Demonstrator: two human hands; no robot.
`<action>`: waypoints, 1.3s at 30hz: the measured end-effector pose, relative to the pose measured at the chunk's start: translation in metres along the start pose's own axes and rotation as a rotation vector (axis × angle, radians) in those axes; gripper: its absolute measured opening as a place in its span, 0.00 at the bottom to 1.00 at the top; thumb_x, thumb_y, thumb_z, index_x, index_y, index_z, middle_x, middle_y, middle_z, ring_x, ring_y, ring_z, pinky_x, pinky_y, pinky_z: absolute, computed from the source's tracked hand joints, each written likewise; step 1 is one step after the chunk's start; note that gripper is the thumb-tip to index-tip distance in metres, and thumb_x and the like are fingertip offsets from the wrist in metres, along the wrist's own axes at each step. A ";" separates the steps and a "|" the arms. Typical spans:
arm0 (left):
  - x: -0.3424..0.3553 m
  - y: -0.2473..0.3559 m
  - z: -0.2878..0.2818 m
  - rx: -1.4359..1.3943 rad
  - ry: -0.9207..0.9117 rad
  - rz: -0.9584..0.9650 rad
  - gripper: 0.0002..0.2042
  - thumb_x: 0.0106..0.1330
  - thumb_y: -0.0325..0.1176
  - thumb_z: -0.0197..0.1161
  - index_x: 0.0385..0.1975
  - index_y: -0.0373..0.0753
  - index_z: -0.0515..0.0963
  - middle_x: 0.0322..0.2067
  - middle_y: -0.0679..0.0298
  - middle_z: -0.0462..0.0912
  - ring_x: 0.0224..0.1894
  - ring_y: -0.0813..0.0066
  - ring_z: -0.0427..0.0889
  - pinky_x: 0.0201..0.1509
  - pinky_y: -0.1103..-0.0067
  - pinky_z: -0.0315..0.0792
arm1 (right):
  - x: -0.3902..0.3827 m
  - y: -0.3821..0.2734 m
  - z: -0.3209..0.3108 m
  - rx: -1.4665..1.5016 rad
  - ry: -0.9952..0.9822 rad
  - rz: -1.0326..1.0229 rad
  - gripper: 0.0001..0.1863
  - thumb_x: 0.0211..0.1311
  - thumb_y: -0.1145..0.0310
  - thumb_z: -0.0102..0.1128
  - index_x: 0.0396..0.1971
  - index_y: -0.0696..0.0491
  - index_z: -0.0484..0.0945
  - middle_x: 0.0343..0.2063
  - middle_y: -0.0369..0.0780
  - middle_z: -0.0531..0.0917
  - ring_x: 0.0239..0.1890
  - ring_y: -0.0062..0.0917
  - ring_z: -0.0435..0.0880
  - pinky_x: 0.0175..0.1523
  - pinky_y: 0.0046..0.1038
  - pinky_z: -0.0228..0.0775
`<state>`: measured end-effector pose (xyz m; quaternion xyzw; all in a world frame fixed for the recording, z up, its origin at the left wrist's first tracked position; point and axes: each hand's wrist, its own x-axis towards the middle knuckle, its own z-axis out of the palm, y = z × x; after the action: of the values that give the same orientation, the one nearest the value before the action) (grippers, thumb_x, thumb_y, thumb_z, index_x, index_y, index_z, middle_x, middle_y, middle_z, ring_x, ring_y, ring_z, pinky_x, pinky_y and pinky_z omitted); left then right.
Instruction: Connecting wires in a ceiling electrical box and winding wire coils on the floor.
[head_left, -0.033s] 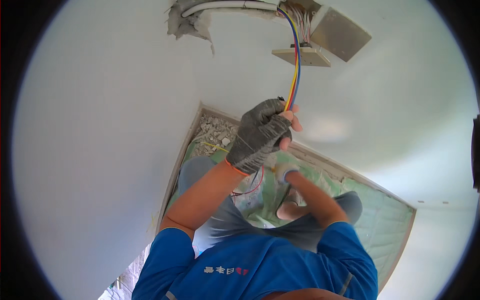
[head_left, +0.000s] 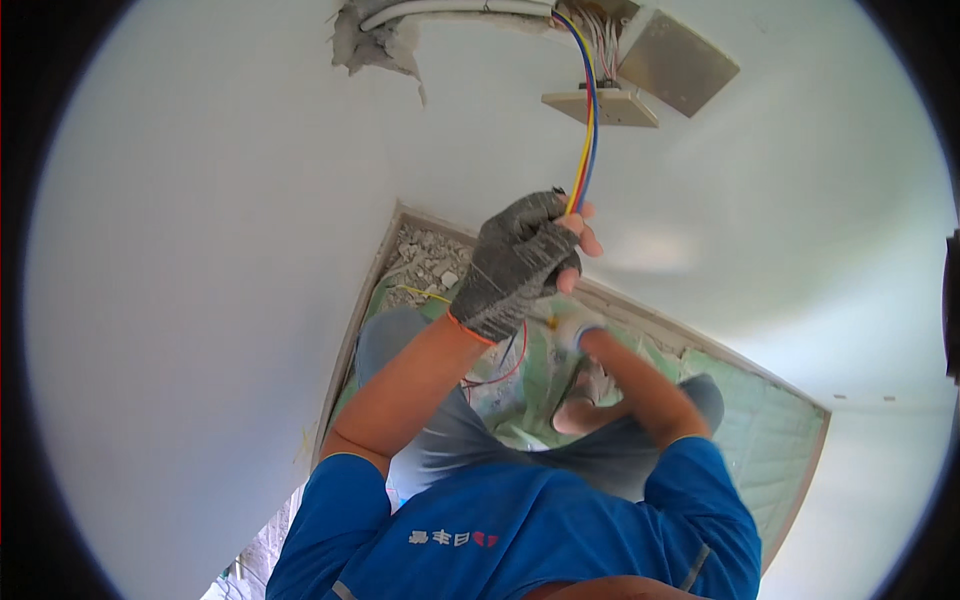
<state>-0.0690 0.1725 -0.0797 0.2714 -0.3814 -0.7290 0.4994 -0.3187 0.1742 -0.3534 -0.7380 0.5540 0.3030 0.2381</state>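
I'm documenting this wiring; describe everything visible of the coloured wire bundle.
The wire bundle has yellow, red and blue wires, smooth and plastic-looking. It emerges beside the end of the white conduit, curves in front of the beige plate, and runs into the gloved left hand, which grips it. Plate contact is unclear.

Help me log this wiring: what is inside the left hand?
Yellow, red and blue wires run into the left hand; the stretch inside its grip is covered, so how they lie cannot be seen.
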 end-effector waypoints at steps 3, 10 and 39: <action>-0.006 0.004 -0.003 -0.105 0.001 0.026 0.14 0.70 0.34 0.58 0.52 0.38 0.72 0.33 0.61 0.82 0.20 0.85 0.74 0.21 0.88 0.64 | -0.067 0.011 -0.092 0.425 0.360 -0.037 0.16 0.56 0.60 0.64 0.41 0.53 0.83 0.35 0.44 0.87 0.39 0.37 0.86 0.43 0.40 0.74; 0.014 0.001 -0.014 -0.150 -0.183 -0.034 0.10 0.68 0.33 0.60 0.45 0.37 0.72 0.32 0.63 0.78 0.17 0.85 0.69 0.18 0.89 0.61 | -0.208 -0.015 -0.181 1.859 0.627 -0.608 0.40 0.51 0.84 0.46 0.69 0.55 0.56 0.66 0.52 0.66 0.68 0.45 0.65 0.68 0.50 0.62; 0.011 0.018 -0.021 -0.441 -0.385 -0.270 0.08 0.69 0.34 0.59 0.40 0.37 0.73 0.29 0.65 0.77 0.16 0.85 0.66 0.17 0.88 0.59 | -0.250 -0.039 -0.268 0.791 0.382 -0.638 0.38 0.49 0.75 0.50 0.67 0.56 0.62 0.39 0.35 0.72 0.46 0.24 0.70 0.59 0.24 0.61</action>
<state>-0.0467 0.1521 -0.0767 0.0618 -0.2624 -0.8917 0.3635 -0.2828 0.1689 0.0133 -0.7655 0.4078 -0.1556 0.4728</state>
